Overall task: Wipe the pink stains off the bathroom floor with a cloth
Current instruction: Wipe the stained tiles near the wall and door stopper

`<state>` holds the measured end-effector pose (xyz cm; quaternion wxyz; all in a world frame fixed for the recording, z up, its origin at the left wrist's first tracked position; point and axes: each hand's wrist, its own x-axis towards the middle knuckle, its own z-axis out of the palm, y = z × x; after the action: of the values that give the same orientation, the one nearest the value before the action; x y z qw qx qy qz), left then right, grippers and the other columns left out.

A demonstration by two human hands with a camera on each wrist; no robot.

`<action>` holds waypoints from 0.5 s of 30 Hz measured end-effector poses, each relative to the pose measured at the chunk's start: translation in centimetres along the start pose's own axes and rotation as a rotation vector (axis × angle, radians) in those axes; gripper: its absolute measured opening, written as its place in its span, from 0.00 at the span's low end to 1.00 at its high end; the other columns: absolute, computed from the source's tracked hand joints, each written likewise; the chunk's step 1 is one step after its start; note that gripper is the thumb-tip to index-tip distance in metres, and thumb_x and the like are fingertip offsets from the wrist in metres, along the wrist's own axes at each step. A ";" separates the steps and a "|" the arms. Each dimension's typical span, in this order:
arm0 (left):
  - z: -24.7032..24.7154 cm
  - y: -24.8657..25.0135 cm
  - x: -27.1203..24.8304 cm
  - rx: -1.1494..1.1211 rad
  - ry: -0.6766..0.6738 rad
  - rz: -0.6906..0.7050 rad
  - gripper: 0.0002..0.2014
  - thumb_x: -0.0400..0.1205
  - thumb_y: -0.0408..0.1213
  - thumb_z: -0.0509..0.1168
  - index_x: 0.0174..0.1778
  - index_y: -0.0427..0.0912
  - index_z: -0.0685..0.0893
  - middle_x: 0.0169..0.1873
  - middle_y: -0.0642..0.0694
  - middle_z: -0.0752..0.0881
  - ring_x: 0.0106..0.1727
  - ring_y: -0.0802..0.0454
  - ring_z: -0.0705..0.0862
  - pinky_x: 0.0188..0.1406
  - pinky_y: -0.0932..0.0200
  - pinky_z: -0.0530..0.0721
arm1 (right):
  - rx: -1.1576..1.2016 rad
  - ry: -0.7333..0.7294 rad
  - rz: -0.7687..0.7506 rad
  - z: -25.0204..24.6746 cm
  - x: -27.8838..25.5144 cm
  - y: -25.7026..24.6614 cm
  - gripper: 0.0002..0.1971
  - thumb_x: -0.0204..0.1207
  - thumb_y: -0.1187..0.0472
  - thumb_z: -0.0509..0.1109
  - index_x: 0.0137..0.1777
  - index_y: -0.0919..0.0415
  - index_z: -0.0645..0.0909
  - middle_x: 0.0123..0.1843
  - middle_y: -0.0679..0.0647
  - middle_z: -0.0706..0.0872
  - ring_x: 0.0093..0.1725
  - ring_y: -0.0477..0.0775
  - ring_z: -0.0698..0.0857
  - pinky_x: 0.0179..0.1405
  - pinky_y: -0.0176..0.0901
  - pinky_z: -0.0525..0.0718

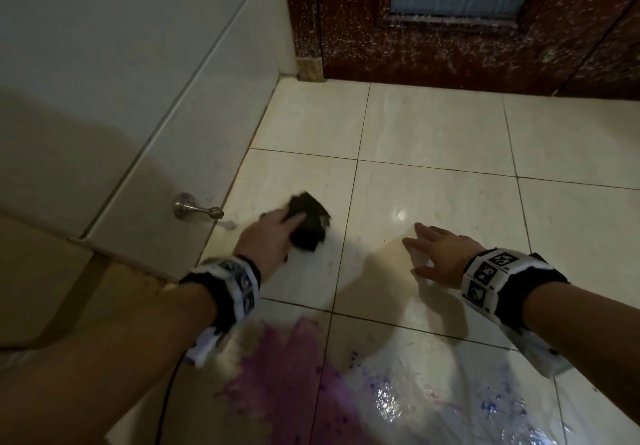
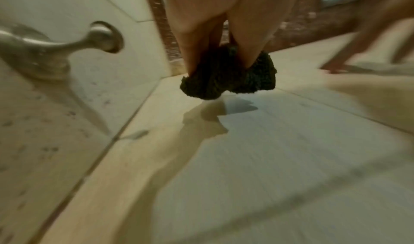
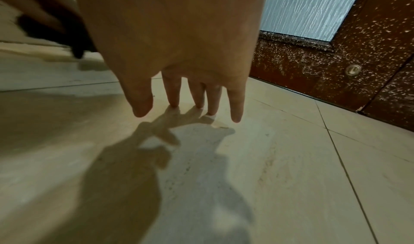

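My left hand (image 1: 277,233) grips a dark, fuzzy cloth (image 1: 308,223) bunched between thumb and fingers (image 2: 192,53), close to the wall. In the left wrist view the cloth (image 2: 228,78) hangs just above the tile with its shadow beneath. My right hand (image 1: 434,254) is spread open to the right, and its straight fingertips (image 3: 174,102) touch the pale floor tiles (image 1: 433,126). A pink-purple stain (image 1: 284,375) covers the floor nearer to me, below the left wrist. The stain does not show in either wrist view.
A metal door stopper (image 1: 194,207) juts from the tiled wall (image 1: 138,63) just left of the cloth. A dark red door (image 1: 450,46) closes the far side. A wet, shiny plastic sheet (image 1: 450,406) with blue specks lies by the stain. A brown board (image 1: 41,271) is at left.
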<state>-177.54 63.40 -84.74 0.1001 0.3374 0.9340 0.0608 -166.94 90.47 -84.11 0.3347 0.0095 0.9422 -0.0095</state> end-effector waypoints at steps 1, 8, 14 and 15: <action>-0.4 -0.5 1.2 -0.004 0.015 -0.064 0.27 0.83 0.28 0.58 0.80 0.45 0.65 0.78 0.40 0.66 0.73 0.41 0.72 0.70 0.56 0.71 | -0.002 0.002 -0.003 0.1 0.0 0.1 0.30 0.82 0.46 0.59 0.81 0.48 0.54 0.83 0.50 0.51 0.80 0.54 0.58 0.71 0.54 0.72; 2.3 0.8 3.3 0.054 -0.287 -0.061 0.32 0.85 0.29 0.55 0.83 0.45 0.49 0.82 0.37 0.48 0.82 0.42 0.55 0.79 0.56 0.58 | 0.004 -0.018 -0.023 0.3 -0.2 0.6 0.30 0.83 0.49 0.58 0.82 0.48 0.52 0.84 0.49 0.47 0.81 0.53 0.55 0.72 0.53 0.71; 2.2 4.2 -2.7 0.205 -0.402 0.446 0.32 0.84 0.28 0.55 0.83 0.51 0.55 0.83 0.39 0.49 0.82 0.43 0.55 0.77 0.52 0.63 | 0.011 0.012 -0.029 -0.2 0.0 0.5 0.23 0.83 0.56 0.56 0.78 0.51 0.64 0.78 0.56 0.63 0.74 0.56 0.68 0.67 0.52 0.77; 2.7 4.5 -3.6 0.212 -0.492 0.440 0.31 0.85 0.29 0.53 0.83 0.52 0.52 0.83 0.41 0.44 0.84 0.46 0.47 0.80 0.51 0.57 | 0.010 0.026 -0.029 -0.4 0.0 0.2 0.20 0.83 0.57 0.55 0.75 0.52 0.68 0.75 0.56 0.67 0.71 0.57 0.72 0.64 0.51 0.78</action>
<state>-171.42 64.69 -86.03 0.2711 0.5440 0.7878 -0.0995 -167.22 90.73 -83.79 0.3221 -0.0025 0.9465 -0.0188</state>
